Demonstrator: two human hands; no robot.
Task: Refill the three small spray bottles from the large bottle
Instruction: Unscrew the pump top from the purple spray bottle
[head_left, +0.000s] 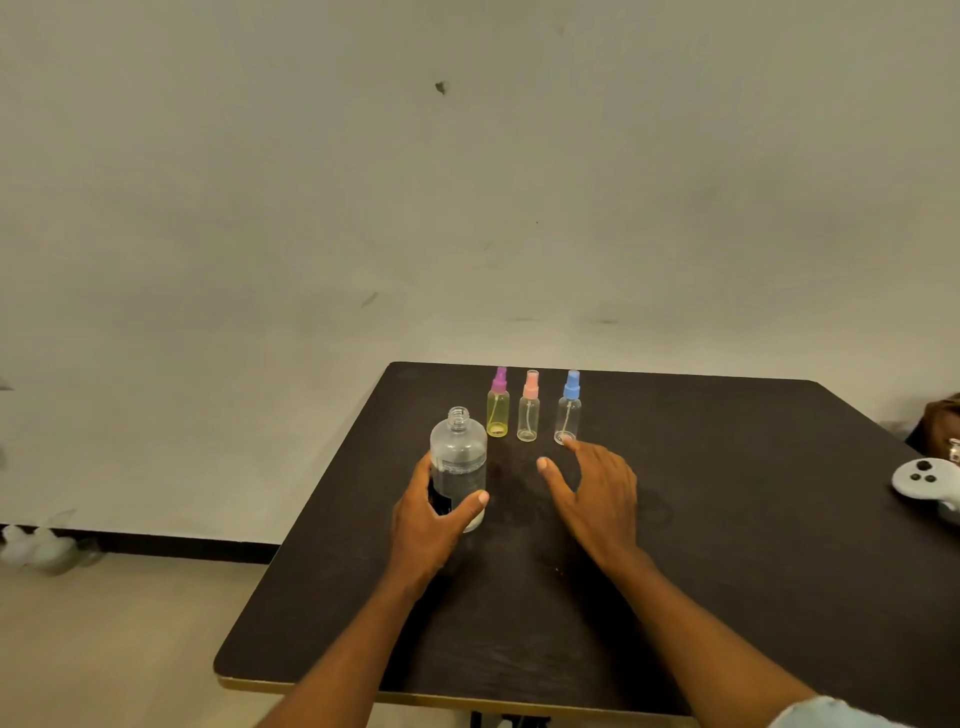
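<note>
Hands (519, 499) mid-table (727, 519), left gripping large bottle (458, 467), right splayed free.

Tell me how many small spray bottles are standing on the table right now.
3, in a row at the table's far edge: the purple-capped bottle on the left, the pink-capped bottle in the middle, the blue-capped bottle on the right. None seems hidden.

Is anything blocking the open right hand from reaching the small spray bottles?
Nothing visible does. The right hand hovers open just in front of the blue-capped bottle, with only bare table between it and the pink-capped bottle.
</note>
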